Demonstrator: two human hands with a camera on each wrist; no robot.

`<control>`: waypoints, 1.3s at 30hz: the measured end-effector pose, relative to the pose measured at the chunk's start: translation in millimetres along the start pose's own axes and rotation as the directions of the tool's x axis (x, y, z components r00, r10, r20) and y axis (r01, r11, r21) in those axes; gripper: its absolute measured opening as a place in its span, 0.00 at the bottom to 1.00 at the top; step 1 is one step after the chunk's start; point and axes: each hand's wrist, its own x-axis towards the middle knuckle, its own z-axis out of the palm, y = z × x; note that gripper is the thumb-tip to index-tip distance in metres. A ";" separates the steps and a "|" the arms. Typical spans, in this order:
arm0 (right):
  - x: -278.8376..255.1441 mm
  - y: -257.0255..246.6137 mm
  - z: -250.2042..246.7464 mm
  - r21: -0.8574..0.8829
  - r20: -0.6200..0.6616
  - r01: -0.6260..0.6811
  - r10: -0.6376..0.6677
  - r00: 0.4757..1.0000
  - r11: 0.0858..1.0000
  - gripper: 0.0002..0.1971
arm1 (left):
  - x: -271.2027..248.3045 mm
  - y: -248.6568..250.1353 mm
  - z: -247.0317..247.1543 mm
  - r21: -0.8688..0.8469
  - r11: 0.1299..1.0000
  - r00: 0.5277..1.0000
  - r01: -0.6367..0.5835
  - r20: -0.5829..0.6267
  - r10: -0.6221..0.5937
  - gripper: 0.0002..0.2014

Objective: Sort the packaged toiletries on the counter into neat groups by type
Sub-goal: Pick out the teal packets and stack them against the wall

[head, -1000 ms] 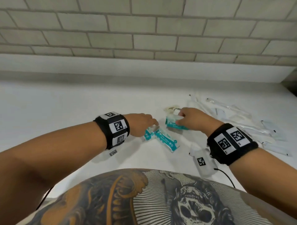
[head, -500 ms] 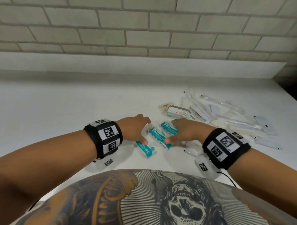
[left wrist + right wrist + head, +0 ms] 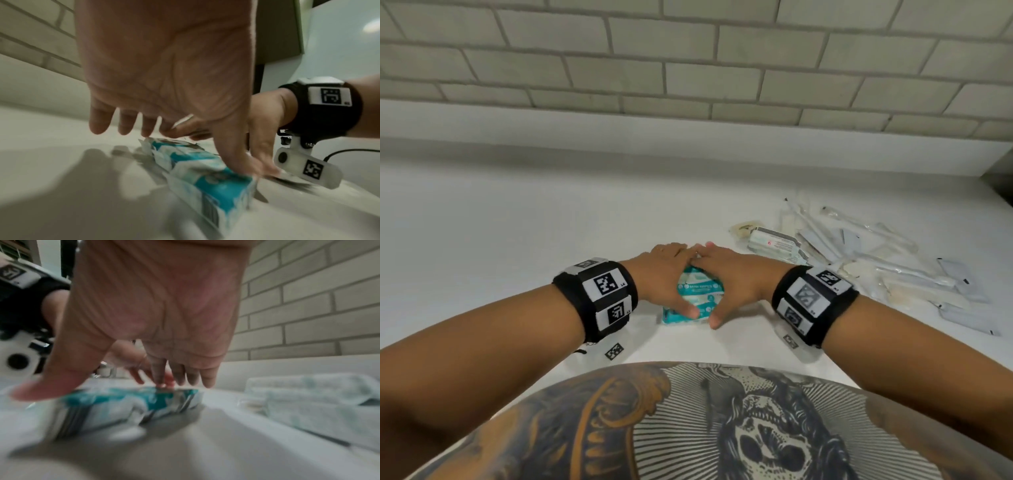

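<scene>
Several teal-and-white wipe packets (image 3: 698, 295) lie bunched in one small stack on the white counter (image 3: 517, 240) in front of me. My left hand (image 3: 666, 274) presses against the stack's left side and my right hand (image 3: 734, 279) against its right side. Fingers are straight, thumbs at the near edge, fingertips meeting at the far edge. In the left wrist view the left hand (image 3: 164, 73) hovers over the packets (image 3: 205, 172). In the right wrist view the right hand (image 3: 164, 305) has its thumb on the stack (image 3: 127, 402). Both wrist views are blurred.
A loose pile of clear-wrapped toiletries (image 3: 876, 263) spreads over the counter to the right, with a white packet (image 3: 774, 244) nearest my hands and flat pale sachets (image 3: 965, 284) at its right edge. A brick wall (image 3: 688, 68) backs the counter.
The teal packets lay apart and fanned out; both hands have closed in from the sides and pushed them together into one stack.
</scene>
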 end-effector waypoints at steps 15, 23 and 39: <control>-16.5 39.9 -27.8 0.213 -0.358 -0.303 0.363 0.860 0.929 0.12 | 4.1 -5.2 3.4 -0.068 0.998 0.991 -0.013 -0.131 0.004 0.53; 13.4 36.4 -24.6 0.401 -0.091 -0.256 0.317 0.944 0.879 0.15 | 0.4 -6.9 2.8 -0.123 0.992 0.984 0.026 -0.173 -0.047 0.41; 25.2 50.9 -61.8 0.194 -0.413 -0.306 0.361 0.836 0.932 0.16 | 8.8 -5.9 -5.9 -0.046 0.999 0.991 -0.027 -0.135 0.020 0.52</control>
